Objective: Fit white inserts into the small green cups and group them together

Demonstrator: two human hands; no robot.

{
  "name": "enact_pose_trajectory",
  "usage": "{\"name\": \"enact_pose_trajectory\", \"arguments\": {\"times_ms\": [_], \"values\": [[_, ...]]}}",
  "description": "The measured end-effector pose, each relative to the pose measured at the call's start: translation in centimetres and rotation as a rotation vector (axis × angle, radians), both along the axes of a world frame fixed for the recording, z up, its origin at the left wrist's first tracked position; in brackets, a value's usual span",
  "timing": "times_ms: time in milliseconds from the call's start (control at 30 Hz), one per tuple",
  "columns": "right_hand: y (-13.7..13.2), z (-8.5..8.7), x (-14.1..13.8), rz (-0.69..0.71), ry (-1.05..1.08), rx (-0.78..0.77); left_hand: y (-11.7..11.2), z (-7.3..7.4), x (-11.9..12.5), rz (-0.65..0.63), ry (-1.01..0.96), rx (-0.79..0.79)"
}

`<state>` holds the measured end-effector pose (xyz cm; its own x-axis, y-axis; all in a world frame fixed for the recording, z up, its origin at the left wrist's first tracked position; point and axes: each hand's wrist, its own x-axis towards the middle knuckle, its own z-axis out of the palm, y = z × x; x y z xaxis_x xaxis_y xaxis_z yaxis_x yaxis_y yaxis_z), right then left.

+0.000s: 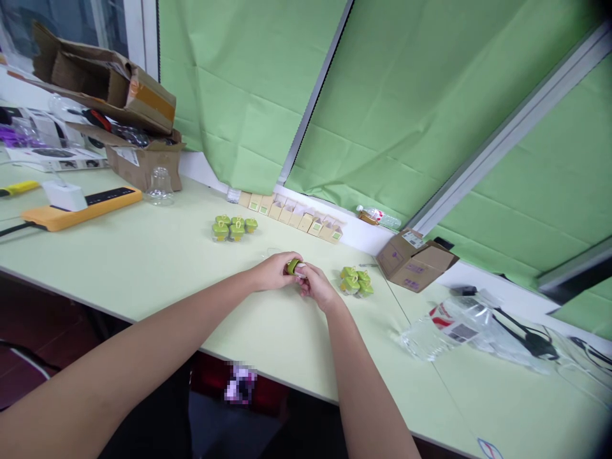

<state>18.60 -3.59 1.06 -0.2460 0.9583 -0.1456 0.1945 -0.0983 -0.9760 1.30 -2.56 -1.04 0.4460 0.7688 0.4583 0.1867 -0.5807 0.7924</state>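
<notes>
Above the middle of the table, my left hand (273, 271) is closed around a small green lid (293, 266). Close against it, my right hand (317, 288) pinches a small whitish piece (301, 271) at the lid's opening; whether the two parts are joined I cannot tell. My fingers cover much of both. Beyond my left hand sits a cluster of small clear containers with green lids (234, 228). A second cluster of green-lidded containers (356, 282) stands just right of my right hand. Something clear and thin (271, 252) lies behind my left hand.
Several small cardboard boxes (296, 215) line the wall. An orange power strip (102, 205), a clear plastic cup (160, 186) and stacked cartons (143, 159) are at left. To the right are a plastic bottle (380, 217), a carton (415, 260) and a clear plastic bag (447, 325).
</notes>
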Motion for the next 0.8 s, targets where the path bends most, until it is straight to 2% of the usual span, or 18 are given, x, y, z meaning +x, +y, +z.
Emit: {"name": "enact_pose_trajectory", "arguments": {"times_ms": [200, 367, 533, 667, 800], "values": [[0.4, -0.1, 0.3, -0.093, 0.146, 0.068, 0.4, -0.2, -0.6, 0.117, 0.023, 0.020], [0.4, 0.3, 0.1, -0.197, 0.085, 0.085, 0.5, -0.4, -0.8, 0.151, 0.057, 0.066], [1.1, -0.8, 0.4, -0.269, 0.015, 0.156, 0.7, -0.7, -1.2, 0.180, 0.164, 0.069], [1.5, -1.2, 0.7, -0.299, 0.073, 0.093, 1.2, -1.0, -1.6, 0.226, 0.213, 0.099], [1.1, -0.9, 0.3, -0.256, 0.140, 0.051, 1.8, -1.4, -1.9, 0.244, 0.230, 0.126]]}}
